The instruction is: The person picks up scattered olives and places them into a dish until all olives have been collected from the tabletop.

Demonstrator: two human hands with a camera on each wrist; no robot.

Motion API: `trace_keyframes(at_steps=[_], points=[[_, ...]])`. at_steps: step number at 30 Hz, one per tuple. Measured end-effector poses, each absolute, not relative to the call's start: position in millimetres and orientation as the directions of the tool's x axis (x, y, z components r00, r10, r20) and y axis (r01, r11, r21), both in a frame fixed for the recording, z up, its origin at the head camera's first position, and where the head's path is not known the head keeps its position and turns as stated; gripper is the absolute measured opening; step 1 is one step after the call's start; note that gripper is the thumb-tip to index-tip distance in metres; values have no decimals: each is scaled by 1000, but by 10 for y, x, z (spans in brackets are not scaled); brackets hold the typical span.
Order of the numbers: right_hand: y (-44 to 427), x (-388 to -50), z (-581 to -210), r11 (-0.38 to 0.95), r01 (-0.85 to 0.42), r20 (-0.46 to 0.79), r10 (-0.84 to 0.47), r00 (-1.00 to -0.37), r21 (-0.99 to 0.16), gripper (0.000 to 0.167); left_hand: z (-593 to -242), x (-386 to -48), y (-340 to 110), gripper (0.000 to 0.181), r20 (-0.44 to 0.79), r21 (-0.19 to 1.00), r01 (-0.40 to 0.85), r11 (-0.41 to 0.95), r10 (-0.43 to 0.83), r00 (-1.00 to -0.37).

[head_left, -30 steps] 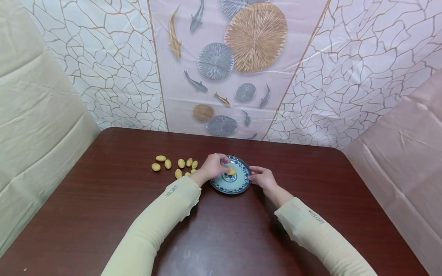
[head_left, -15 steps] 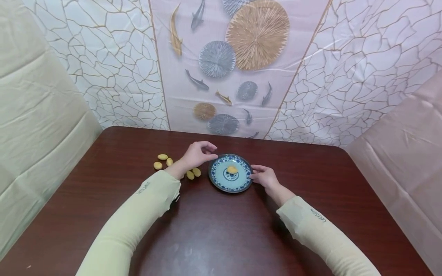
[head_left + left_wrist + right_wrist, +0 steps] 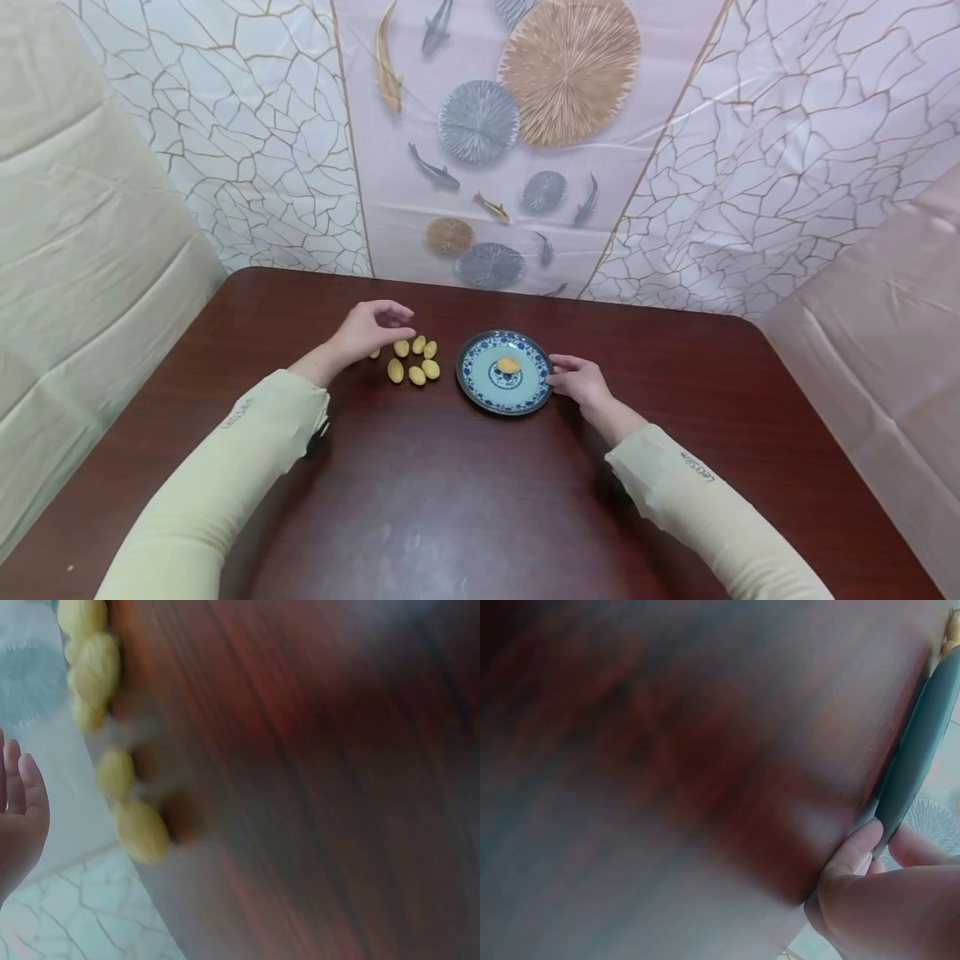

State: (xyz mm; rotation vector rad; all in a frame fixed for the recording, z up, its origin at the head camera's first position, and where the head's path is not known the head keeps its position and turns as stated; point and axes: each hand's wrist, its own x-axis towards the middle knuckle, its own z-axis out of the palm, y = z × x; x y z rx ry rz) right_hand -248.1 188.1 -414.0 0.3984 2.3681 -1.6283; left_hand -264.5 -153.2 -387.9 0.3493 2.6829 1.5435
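Being pinched at its right rim by the right hand [image 3: 581, 385], the round blue-patterned glazed plate [image 3: 487, 388] is presumably steadied; one yellow oval piece [image 3: 508, 365] is borne mid-plate. More yellow ovals [image 3: 431, 369] are clustered leftward on the red-brown wood-grained desk [image 3: 465, 483]. Beside these, the left hand [image 3: 367, 327] is seen empty, its grip parted.

2 close wrist views share the downward head view's table [image 3: 450, 500]
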Motion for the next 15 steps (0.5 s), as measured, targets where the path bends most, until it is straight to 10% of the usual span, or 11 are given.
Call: trace_keyframes(at_steps=[15], points=[[1888,-2491,-4154,344,352,-349,73,-934,-871,45,-4110,-2549,-2156,42,10,830,41,557,58,-998]])
